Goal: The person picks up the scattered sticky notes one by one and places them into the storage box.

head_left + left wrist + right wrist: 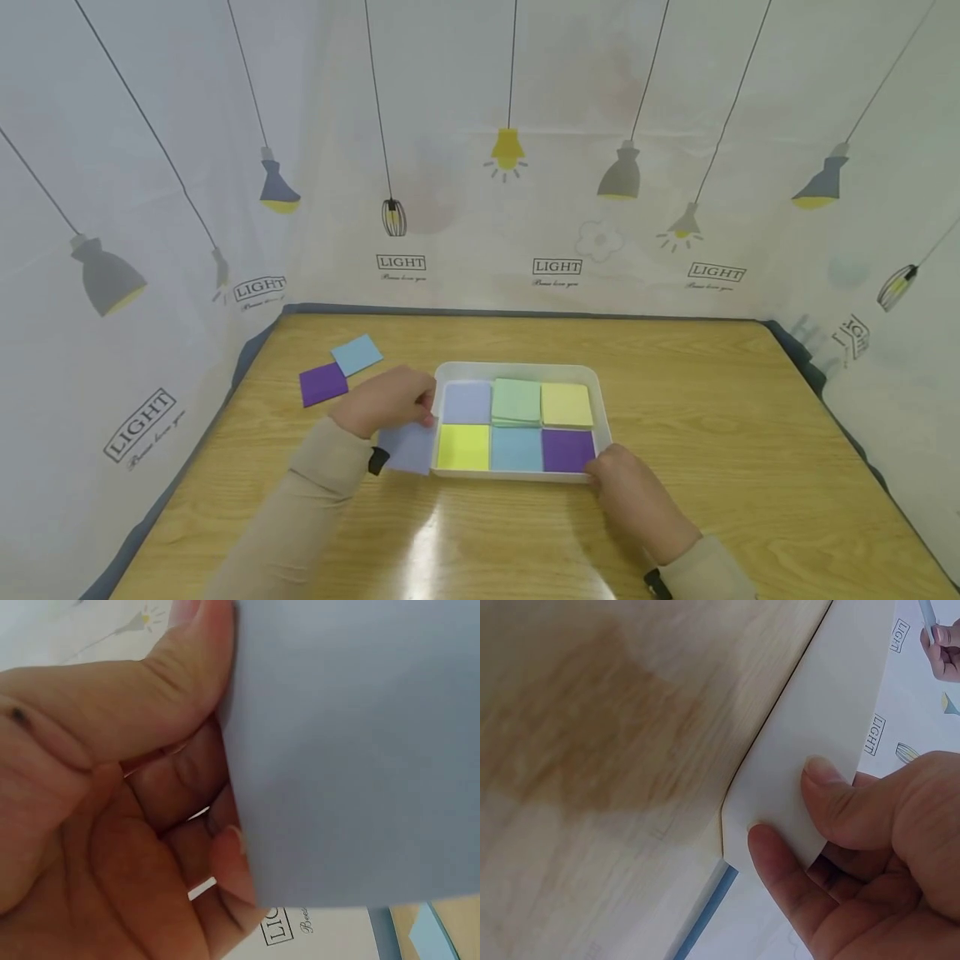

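A lavender sticky note pad [408, 450] is pinched in my left hand [393, 400], held at the left end of a white tray [517, 368]. In the left wrist view the thumb lies along one edge of the pad [360, 750], with curled fingers behind it. My right hand [641, 496] grips the tray's front right corner; the right wrist view shows thumb and fingers on its white wall [795, 765]. Inside the tray lie lavender [467, 403], green [516, 400], pale yellow [566, 405], bright yellow [463, 447], blue [516, 450] and purple [567, 451] square pads in two rows.
On the wooden table [712, 400], left of the tray, lie a purple pad [323, 384] and a light blue pad [357, 355], touching at a corner. A white cloth printed with lamps [465, 208] surrounds the table at the back and sides.
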`<state>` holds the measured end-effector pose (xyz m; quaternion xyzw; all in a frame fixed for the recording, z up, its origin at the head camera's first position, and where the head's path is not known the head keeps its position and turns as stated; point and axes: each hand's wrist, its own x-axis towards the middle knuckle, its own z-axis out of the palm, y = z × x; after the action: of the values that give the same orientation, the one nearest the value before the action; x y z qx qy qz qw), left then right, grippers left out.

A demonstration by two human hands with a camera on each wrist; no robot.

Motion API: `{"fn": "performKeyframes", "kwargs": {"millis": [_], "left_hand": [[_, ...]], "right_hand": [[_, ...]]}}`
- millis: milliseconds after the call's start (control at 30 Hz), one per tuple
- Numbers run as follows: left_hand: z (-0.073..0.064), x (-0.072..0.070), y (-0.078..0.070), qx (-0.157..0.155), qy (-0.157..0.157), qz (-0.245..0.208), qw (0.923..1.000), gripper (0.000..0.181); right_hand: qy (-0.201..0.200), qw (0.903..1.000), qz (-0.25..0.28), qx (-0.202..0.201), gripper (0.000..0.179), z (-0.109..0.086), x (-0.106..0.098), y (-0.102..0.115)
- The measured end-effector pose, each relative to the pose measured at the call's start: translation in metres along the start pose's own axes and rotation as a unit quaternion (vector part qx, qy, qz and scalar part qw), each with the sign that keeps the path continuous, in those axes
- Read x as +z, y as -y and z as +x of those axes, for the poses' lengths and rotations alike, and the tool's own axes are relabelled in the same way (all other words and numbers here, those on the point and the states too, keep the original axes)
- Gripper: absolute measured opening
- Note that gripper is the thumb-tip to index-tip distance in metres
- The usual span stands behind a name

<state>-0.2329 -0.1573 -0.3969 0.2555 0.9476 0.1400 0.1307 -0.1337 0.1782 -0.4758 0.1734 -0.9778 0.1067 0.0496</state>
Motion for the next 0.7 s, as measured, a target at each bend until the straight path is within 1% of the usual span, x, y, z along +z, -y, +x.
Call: {"fn": "performKeyframes", "kwargs": {"millis": [167,333,500,600,700], "left_hand": [[0.008,-0.004,-0.013,0.003,0.008,-0.001,1.0000,0.025],[0.025,-0.003,-0.028,0.008,0.008,-0.003,0.9999,0.025],[0.042,0.003,-0.044,0.020,-0.004,-0.009,0.9997,0.023],[0.049,0.008,-0.054,0.036,-0.013,-0.025,0.9990,0.023],[0.055,0.013,-0.062,0.049,-0.010,-0.032,0.9982,0.024]], "right_hand": [[-0.001,1.0000,-0.002,-0.002,0.021,0.000,0.000,-0.001],[-0.010,0.9999,-0.006,-0.008,0.022,-0.001,0.001,-0.002],[-0.006,1.0000,-0.004,-0.002,0.022,-0.001,0.002,-0.002],[0.002,1.0000,0.005,0.007,0.021,0.000,0.001,-0.001],[0.006,0.9999,0.007,0.013,0.021,0.000,0.001,-0.001]]}}
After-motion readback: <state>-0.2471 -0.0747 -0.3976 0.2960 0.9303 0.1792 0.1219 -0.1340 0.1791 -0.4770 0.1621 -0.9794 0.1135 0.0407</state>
